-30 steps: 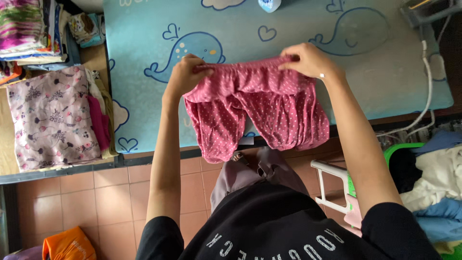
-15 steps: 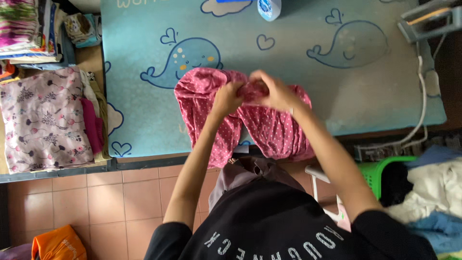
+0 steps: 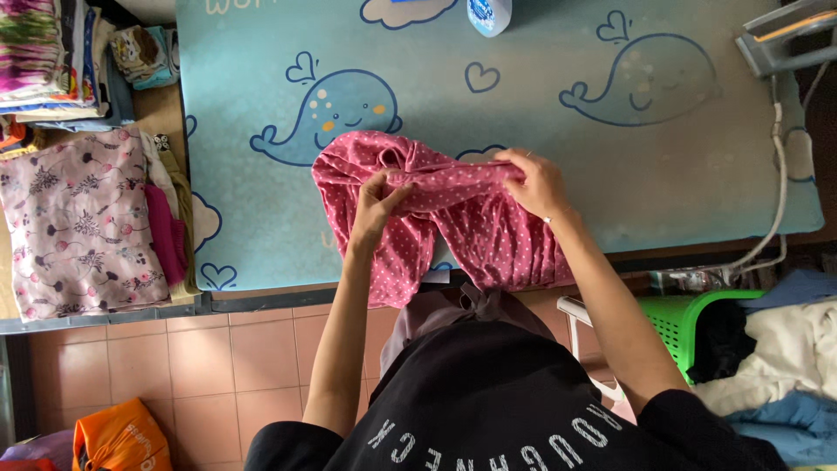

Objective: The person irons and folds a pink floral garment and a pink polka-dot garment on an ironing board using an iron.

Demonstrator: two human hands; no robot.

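A pink polka-dot pair of shorts [image 3: 488, 235] lies bunched on a light-blue mat with whale drawings [image 3: 610, 157], its legs hanging over the near edge. My left hand [image 3: 375, 209] pinches the waistband near its middle. My right hand [image 3: 536, 179] grips the waistband's right end. The fabric between the two hands is gathered into a folded ridge.
A flowered pink garment [image 3: 74, 222] lies on a pile at the left, with stacked folded clothes [image 3: 44, 52] behind it. An iron [image 3: 785, 35] and its white cord [image 3: 776, 201] are at the far right. A green basket [image 3: 689, 318] with laundry stands lower right. An orange bag [image 3: 118, 436] sits on the tiled floor.
From holding the waistband stretched wide, my hands came together at its middle, then parted a little. The shorts now lie bunched on the mat.
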